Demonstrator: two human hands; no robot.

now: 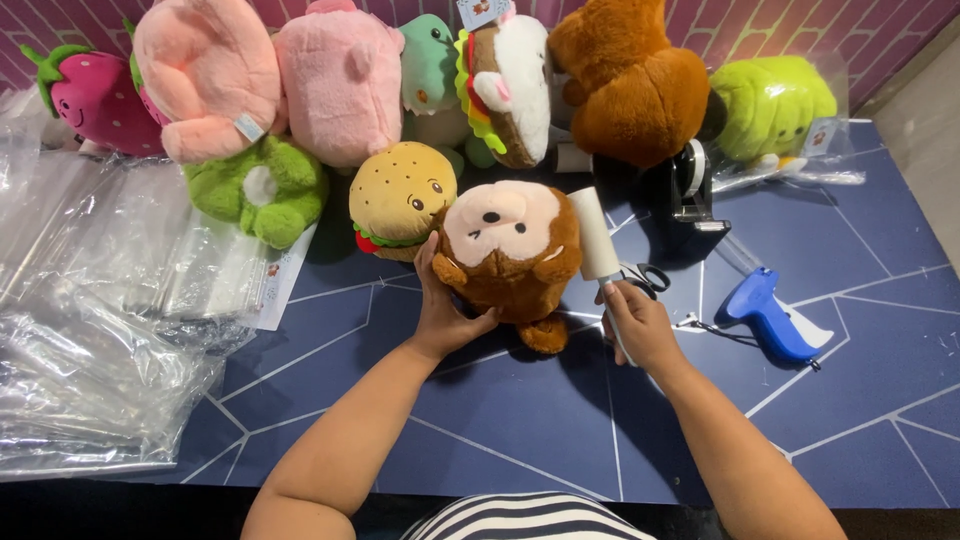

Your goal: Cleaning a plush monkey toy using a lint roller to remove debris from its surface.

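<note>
A heap of clear plastic bags (90, 330) is spread over the left part of the table. A white paper tag (272, 285) with a small reddish mark is seen at the heap's right edge, below the green plush. A small white fabric label (249, 127) is sewn to the pink plush. Hang tags are found at the top (482, 11) and on the bagged green plush (818, 136) at the far right.

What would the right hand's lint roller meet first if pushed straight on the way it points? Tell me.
The right hand aims the lint roller up the table. Straight ahead it would probably meet the brown plush toy at the back, though depth is unclear; the monkey plush lies beside this line.
</note>
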